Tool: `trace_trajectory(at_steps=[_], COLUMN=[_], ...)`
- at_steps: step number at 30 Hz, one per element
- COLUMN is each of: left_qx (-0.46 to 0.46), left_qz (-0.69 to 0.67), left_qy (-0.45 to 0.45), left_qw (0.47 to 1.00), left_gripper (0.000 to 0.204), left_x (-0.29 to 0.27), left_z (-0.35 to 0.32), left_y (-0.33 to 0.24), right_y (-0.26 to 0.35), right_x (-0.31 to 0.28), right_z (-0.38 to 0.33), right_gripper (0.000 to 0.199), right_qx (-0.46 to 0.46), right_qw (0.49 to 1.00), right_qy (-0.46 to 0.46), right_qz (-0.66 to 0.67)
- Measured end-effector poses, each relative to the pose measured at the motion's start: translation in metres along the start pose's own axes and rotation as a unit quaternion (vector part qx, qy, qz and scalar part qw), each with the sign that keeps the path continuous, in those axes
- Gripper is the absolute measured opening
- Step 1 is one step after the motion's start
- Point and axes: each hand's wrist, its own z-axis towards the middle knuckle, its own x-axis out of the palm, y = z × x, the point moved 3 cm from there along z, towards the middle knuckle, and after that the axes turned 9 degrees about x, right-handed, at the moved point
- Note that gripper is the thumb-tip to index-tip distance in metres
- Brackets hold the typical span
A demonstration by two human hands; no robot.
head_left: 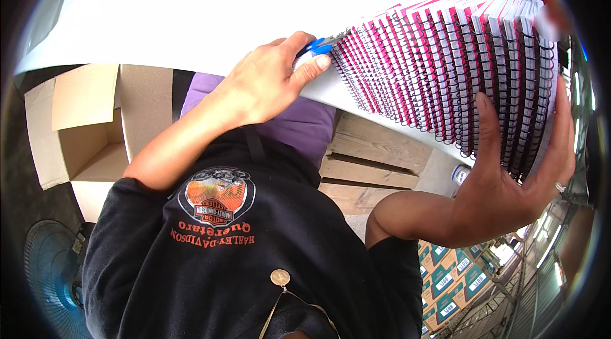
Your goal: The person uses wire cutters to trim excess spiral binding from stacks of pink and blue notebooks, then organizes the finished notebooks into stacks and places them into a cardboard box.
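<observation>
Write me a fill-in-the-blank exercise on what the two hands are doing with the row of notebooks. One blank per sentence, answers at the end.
1. The spiral-bound notebooks standing in a row on the white table have covers coloured ____.
2. The right hand presses against the row's end, and one finger wears a ____.
3. The left hand, at the other end of the row, touches a small object coloured ____.
4. To the person's left stands an open ____ box.

Missing words: pink; ring; blue; cardboard
</observation>
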Motion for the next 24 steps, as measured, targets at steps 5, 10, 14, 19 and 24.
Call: trace_trajectory(at_steps=[5,10,14,19,24], left_qx=[-0.185,-0.013,-0.135,-0.195,-0.075], left_qz=[-0.595,0.171,-0.297,-0.398,0.051], left_qy=[0.159,-0.009,0.101,0.136,0.073], left_qw=[0.766,0.985,0.940,0.886,0.993], left_gripper=[0.059,0.050,0.055,0.054,0.054], left_x=[0.010,0.001,0.006,0.002,0.003], left_z=[-0.002,-0.001,-0.001,0.000,-0.001], left_y=[0.013,0.001,0.007,0.012,0.003], right_y=[-0.001,0.000,-0.003,-0.003,-0.005], right_x=[0.000,0.003,0.001,0.001,0.001], right_z=[-0.001,-0.001,-0.001,-0.001,0.000], right_gripper=[0.055,0.054,0.054,0.054,0.054], right_qx=[0.010,0.008,-0.011,-0.004,-0.018], right_qw=[1.000,1.000,1.000,1.000,1.000], right_qy=[0.000,0.004,0.009,0.011,0.008], right_qz=[0.006,0.028,0.005,0.010,0.016])
